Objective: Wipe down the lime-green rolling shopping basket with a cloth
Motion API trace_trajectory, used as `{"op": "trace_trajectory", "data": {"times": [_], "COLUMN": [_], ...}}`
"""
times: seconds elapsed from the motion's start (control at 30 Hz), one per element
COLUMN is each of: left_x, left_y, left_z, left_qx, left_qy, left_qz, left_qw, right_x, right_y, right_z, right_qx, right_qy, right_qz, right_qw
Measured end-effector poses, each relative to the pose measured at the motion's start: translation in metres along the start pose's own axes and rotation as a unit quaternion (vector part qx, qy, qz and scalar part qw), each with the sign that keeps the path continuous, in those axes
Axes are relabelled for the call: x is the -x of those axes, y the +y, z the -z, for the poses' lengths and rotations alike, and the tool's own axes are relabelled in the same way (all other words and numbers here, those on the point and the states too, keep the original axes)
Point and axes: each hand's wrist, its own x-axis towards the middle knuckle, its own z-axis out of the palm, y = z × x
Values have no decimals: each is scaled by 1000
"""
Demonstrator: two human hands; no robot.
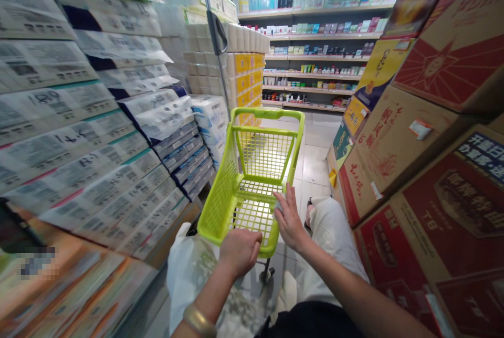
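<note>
A lime-green plastic shopping cart (224,186) stands in a narrow aisle just ahead of me, its basket holding nothing I can see. My left hand (240,250) is closed in a fist over the cart's near rim; a gold bangle sits on that wrist. My right hand (289,218) rests on the near right corner of the cart with its fingers stretched out, partly over a small pale object that I cannot make out. A white plastic bag (189,270) hangs under my left forearm.
Stacked tissue and paper packs (98,133) wall the left side. Tilted cardboard cartons (425,133) crowd the right. Far shelves (315,60) hold small bottles and boxes. A metal pole (214,39) rises behind the cart. White floor tiles (315,159) continue ahead.
</note>
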Motion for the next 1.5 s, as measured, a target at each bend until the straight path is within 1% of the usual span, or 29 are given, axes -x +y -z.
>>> {"op": "trace_trajectory", "data": {"times": [0.1,0.17,0.2,0.27,0.37,0.43,0.47,0.53,0.6,0.67,0.73,0.83,0.9,0.97,1.0,1.1,1.17,1.23,1.3,1.4,1.47,1.5], "left_x": [0,1,2,3,5,6,6,6,5,3,-2,-9,-12,-11,-9,-5,-4,-5,-7,-9,-9,-9], "left_y": [-5,-8,-10,-14,-24,-32,-36,-41,-39,-30,-15,7,15,17,16,12,12,12,13,12,10,9], "left_z": [0,0,0,2,5,9,11,16,20,24,26,25,23,20,19,19,19,19,17,14,14,14], "left_qx": [1,4,6,8,11,16,21,36,53,65,68,79,100,116,116,99,94,94,91,84,80,79], "left_qy": [4,2,-1,-6,-8,6,19,49,80,103,110,71,34,16,16,31,32,29,35,51,53,51], "left_qz": [-3,-4,-6,-9,0,12,15,22,46,93,140,174,207,234,243,244,240,240,241,235,237,240], "left_qw": [1000,1000,1000,1000,1000,1000,1000,998,994,988,982,979,973,965,963,964,966,966,966,967,967,966], "right_x": [-25,-34,-35,-32,-26,-28,-33,-46,-58,-63,-59,-45,-41,-47,-52,-74,-81,-77,-62,-35,-28,-30], "right_y": [11,8,3,-10,-27,-30,-28,-20,-13,-11,-15,-27,-30,-24,-19,0,5,1,-13,-34,-40,-38], "right_z": [8,14,17,22,26,29,31,37,41,41,35,23,21,27,33,51,56,49,34,11,6,7], "right_qx": [52,81,90,104,141,176,193,227,254,268,265,245,234,239,248,287,300,294,273,231,217,218], "right_qy": [3,1,-10,-53,-140,-177,-185,-174,-138,-105,-102,-135,-146,-140,-131,-95,-75,-56,-52,-84,-107,-114], "right_qz": [38,71,94,148,232,275,288,294,277,260,265,308,330,330,322,283,265,253,257,292,314,321], "right_qw": [998,994,991,982,952,929,919,912,916,922,921,910,903,902,904,910,914,920,926,924,918,914]}}
